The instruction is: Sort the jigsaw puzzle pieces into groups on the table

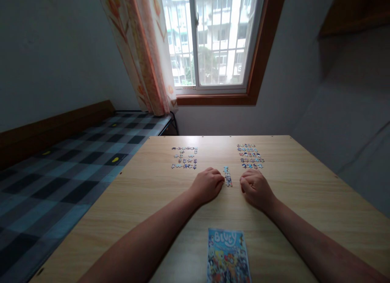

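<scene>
My left hand rests on the wooden table with its fingers curled under, right beside a short strip of joined puzzle pieces. My right hand lies on the other side of that strip, fingers also curled, a small gap away from it. Whether either hand pinches a piece is hidden by the knuckles. Further back, a group of loose pieces is laid out at the left and another group at the right. A blue picture card lies near the front edge.
A bed with a blue and black checked cover runs along the table's left side. Behind the table is a window with a flowered curtain. A grey wall stands close on the right.
</scene>
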{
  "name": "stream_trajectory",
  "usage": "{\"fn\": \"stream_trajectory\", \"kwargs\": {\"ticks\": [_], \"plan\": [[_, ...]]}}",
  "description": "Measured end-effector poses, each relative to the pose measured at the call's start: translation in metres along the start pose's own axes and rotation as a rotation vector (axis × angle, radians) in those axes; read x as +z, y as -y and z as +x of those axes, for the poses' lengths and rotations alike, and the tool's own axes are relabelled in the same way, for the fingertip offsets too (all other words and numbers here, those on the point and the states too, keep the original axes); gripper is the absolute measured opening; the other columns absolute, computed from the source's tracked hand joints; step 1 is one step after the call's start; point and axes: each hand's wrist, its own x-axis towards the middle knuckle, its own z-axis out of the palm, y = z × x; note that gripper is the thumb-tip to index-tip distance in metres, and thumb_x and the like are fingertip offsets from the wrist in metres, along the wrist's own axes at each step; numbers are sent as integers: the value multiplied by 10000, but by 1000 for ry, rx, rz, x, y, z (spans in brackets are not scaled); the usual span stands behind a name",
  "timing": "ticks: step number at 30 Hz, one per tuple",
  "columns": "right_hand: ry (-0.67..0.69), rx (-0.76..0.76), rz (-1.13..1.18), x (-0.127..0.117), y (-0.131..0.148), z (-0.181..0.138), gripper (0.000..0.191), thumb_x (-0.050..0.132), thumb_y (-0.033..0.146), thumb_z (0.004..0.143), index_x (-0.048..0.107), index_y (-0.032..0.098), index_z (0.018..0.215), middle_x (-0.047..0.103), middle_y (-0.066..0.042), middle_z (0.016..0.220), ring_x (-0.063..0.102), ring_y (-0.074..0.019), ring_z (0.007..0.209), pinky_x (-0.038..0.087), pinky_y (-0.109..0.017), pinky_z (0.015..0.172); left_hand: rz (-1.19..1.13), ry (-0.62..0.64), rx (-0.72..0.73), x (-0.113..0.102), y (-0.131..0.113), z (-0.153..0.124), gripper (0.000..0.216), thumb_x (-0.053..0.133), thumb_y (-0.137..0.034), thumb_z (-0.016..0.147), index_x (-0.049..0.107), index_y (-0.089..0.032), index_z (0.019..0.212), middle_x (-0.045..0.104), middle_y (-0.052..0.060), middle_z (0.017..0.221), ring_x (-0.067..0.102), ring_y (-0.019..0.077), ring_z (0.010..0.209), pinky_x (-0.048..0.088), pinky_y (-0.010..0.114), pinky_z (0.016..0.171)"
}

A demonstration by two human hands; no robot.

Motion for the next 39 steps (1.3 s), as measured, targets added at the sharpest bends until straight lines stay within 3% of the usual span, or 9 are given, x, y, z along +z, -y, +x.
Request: {"fn": "stream_trajectory", "kwargs": {"ticks": [39], "plan": [[0, 4, 32, 7, -1, 0, 476, 448, 195, 973, 490, 203, 500, 561, -6, 564, 517, -169, 653, 351, -334, 758, 21, -5, -30, -2, -4, -2, 240, 524, -255, 953, 750, -223, 879, 746, 55, 944, 644, 182, 875, 520, 309, 837]]}}
